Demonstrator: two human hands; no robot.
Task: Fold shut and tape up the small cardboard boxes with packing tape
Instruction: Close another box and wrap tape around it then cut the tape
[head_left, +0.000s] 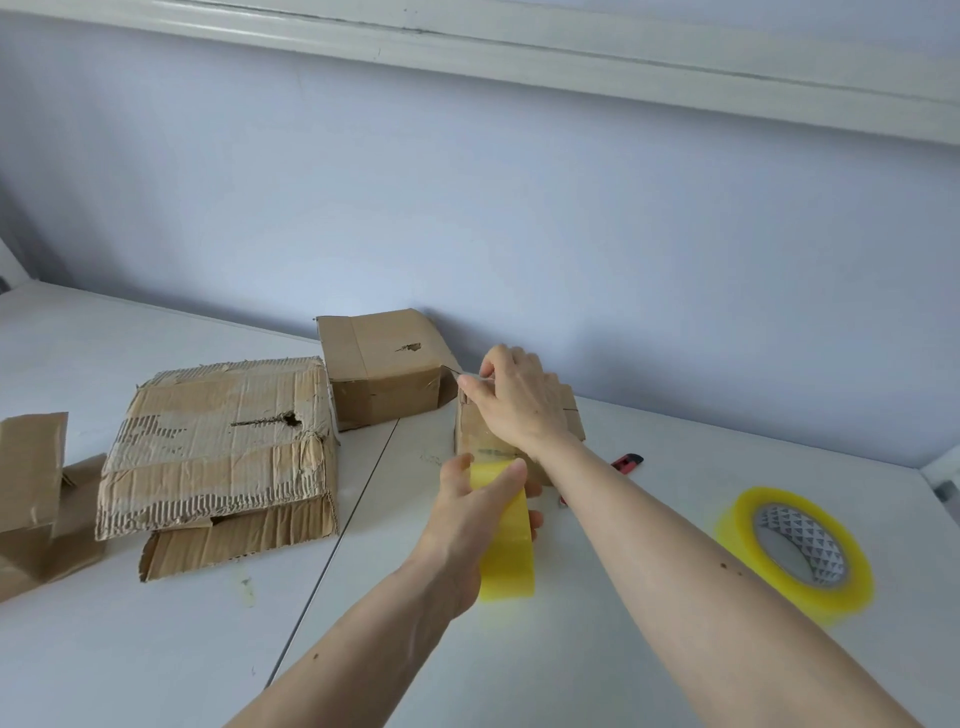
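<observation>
White worktop (623, 623) against a pale blue wall, seam running down the middle. Small cardboard box (480, 436) sits at centre, mostly hidden behind the right forearm. Left hand (467, 514) grips a yellow tape roll (506, 540) at 6 o'clock of the box, fingers curled round it, likely to keep the strip taut. Right hand (511, 395) is over the box top, thumb and fingers pinching the clear tape end (470, 378) at the far edge, about 12 o'clock of the box; looks like tape is being drawn across the top seam so it can be pressed down. Whether the flaps are fully closed cannot be told, arm covers them.

Second tape roll (795, 551) lies flat at 3 to 4 o'clock, well apart, spare. Red cutter (626, 461) lies just beside the box at 3 o'clock, within reach for cutting the strip. Another small box (384, 371) at 11 o'clock by the wall. Torn flat cardboard box (218, 447) at 9 o'clock, more cardboard scraps (31, 493) at the far left edge.

Next step, judged: press tape down, cut.
</observation>
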